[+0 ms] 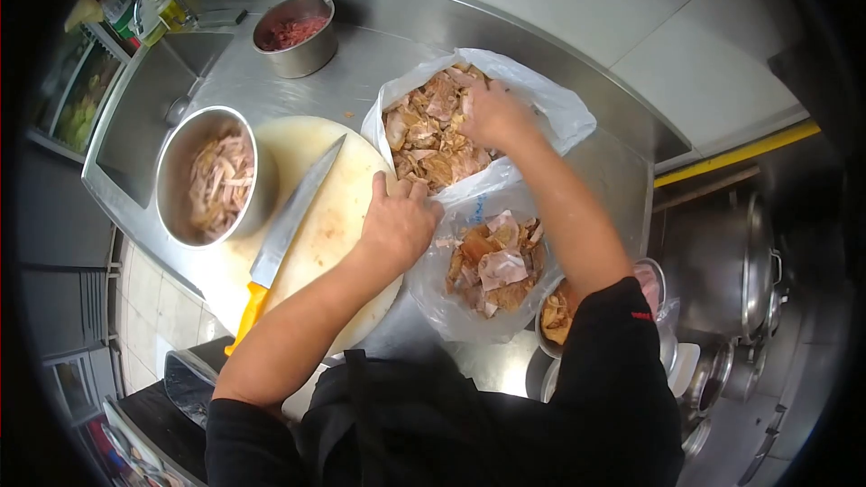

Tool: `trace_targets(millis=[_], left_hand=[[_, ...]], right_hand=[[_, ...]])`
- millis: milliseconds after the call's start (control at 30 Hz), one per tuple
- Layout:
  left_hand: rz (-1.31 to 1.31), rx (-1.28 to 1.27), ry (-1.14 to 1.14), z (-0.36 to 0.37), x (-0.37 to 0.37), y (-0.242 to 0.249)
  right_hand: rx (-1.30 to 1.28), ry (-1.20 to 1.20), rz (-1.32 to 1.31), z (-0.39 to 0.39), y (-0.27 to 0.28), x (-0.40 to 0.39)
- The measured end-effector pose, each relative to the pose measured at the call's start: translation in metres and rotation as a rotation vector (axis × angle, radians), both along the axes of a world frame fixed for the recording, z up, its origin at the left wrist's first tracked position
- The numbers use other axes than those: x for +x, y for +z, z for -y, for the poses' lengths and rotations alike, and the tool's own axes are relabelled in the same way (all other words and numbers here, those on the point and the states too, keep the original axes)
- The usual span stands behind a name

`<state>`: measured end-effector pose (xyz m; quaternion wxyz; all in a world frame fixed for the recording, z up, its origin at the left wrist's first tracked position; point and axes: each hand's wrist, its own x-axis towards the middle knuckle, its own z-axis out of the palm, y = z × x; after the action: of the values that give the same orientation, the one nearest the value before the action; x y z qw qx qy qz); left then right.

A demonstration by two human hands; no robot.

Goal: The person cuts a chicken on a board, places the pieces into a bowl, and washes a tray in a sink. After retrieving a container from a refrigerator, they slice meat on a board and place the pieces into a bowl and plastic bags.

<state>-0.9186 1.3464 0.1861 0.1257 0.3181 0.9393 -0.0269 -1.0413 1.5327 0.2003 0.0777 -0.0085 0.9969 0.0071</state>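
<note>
A white plastic bag [550, 113] full of brown, cooked-looking meat pieces [433, 126] lies open on the counter. My left hand [401, 224] is closed at its near rim, fingers curled over the plastic. Inside the bag's far right part, my right hand [501, 117] has its fingers bent into the meat; the fingertips are partly hidden. Closer to my body sits a second clear plastic bag [433, 293] with more meat pieces [501, 261]. Left of my left hand, a large knife [296, 216] with a yellow handle rests on a round cutting board [361, 257].
A steel pot [167, 194] of sliced meat strips stands at the board's left edge. Farther back is a smaller steel pot [307, 59] with red chopped meat. The sink [135, 140] lies at left. By my right elbow is a bowl of meat [557, 311]; large pots [713, 261] stand beyond.
</note>
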Motion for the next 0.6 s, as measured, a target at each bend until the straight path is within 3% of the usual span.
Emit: trace_targets(millis=[67, 167, 300, 400, 600], left_hand=[[0.025, 0.011, 0.008, 0.0, 0.002, -0.001], [-0.133, 0.159, -0.05, 0.017, 0.017, -0.001], [-0.148, 0.351, -0.037, 0.063, 0.042, 0.022], [-0.084, 0.455, 0.025, 0.096, 0.06, 0.038], [-0.052, 0.478, 0.185, 0.155, 0.098, 0.049]], right_hand=[[0.072, 0.069, -0.17, -0.002, -0.03, -0.001], [-0.277, 0.044, -0.128, -0.025, -0.036, -0.009], [-0.572, 0.071, -0.013, -0.048, -0.006, -0.004], [-0.253, 0.325, 0.063, -0.051, -0.019, 0.017], [-0.239, 0.361, 0.01, -0.047, -0.053, 0.044]])
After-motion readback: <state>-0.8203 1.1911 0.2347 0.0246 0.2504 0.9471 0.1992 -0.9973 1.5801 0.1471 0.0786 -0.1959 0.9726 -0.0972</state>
